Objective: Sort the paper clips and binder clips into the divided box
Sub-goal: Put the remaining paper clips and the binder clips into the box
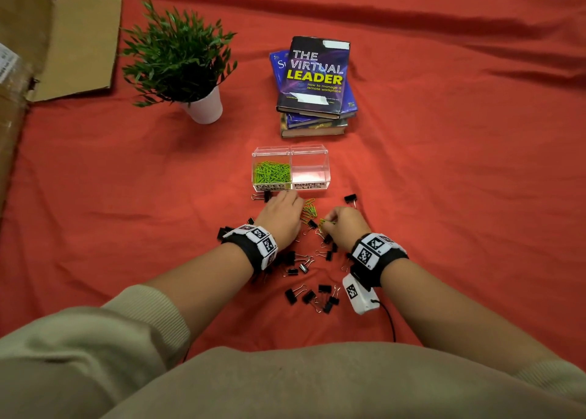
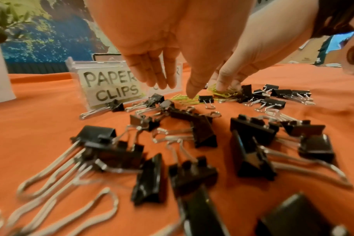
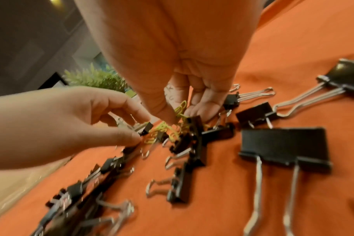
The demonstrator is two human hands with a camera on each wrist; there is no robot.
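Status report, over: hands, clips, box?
Right hand pinches paper clips. Left hand pinches a binder clip. Box: binder side empty. Binder clips tangled among the loose paper clips.

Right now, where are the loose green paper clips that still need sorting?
In the head view, the loose green paper clips lie on the red cloth just in front of the divided box, between the left hand and right hand.

Wrinkled red cloth (image 1: 444, 165); cardboard (image 1: 47, 44) at left.
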